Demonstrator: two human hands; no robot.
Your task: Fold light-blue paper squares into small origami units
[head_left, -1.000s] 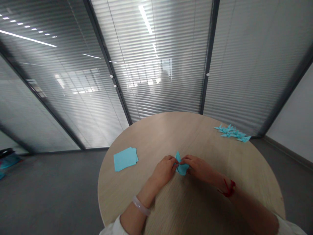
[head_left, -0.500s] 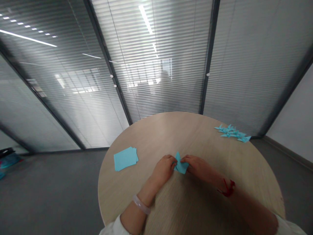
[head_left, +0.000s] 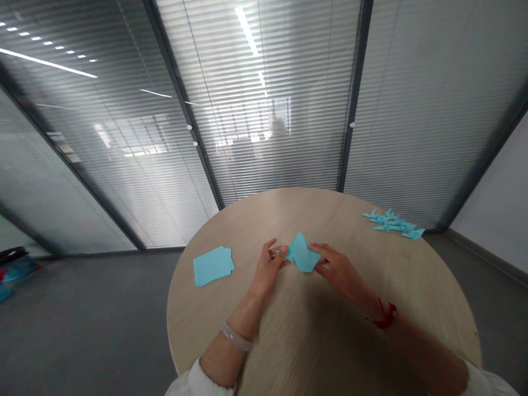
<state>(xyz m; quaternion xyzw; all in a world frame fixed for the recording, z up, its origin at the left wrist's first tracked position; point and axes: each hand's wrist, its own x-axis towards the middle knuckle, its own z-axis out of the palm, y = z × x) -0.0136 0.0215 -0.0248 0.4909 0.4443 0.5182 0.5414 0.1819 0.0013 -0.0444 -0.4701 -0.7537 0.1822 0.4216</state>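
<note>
A partly folded sheet of blue origami paper (head_left: 303, 254) is between my two hands, over the middle of the table. Its top comes to a point and one broad face shows. My left hand (head_left: 269, 265) pinches the paper's left corner between thumb and fingers. On the other side my right hand (head_left: 336, 268) grips the right edge, with the thumb and some fingertips partly hidden.
The round wooden table (head_left: 280, 214) has a stack of blue paper sheets (head_left: 213, 266) on its left. Several folded blue paper pieces (head_left: 394, 223) lie near the far right edge. Behind stands a glass partition with blinds (head_left: 280, 159).
Both hands have moved up and away from me with the paper. It is now opened wider and shows a larger face. The stack and the folded pieces stay put.
</note>
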